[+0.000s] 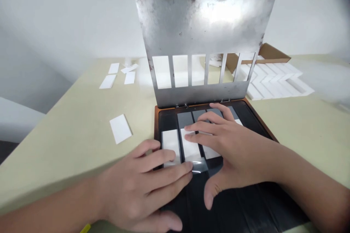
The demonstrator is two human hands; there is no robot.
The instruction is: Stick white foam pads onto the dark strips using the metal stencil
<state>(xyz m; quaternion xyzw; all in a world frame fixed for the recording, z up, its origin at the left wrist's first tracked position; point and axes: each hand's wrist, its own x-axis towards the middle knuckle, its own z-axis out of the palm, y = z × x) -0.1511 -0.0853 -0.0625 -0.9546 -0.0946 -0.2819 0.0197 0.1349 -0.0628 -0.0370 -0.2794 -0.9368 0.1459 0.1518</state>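
A hinged metal frame (202,25) with a row of rectangular cut-outs stands raised at the back of a black tray base (246,204). White rectangular cards (170,140) lie side by side in the base, partly covered by my hands. My left hand (147,185) has its fingers stretched out over the lower ends of the left cards, touching a glossy clear film (199,165). My right hand (229,142) spreads its fingers across the cards from above, fingertips on a second card (191,149), thumb apart. Neither hand grips anything.
A single white card (120,129) lies on the pale table (79,131) left of the base. Several more cards (108,81) are at the back left. At the back right, stacked white pieces (276,80) sit beside an open cardboard box (273,52).
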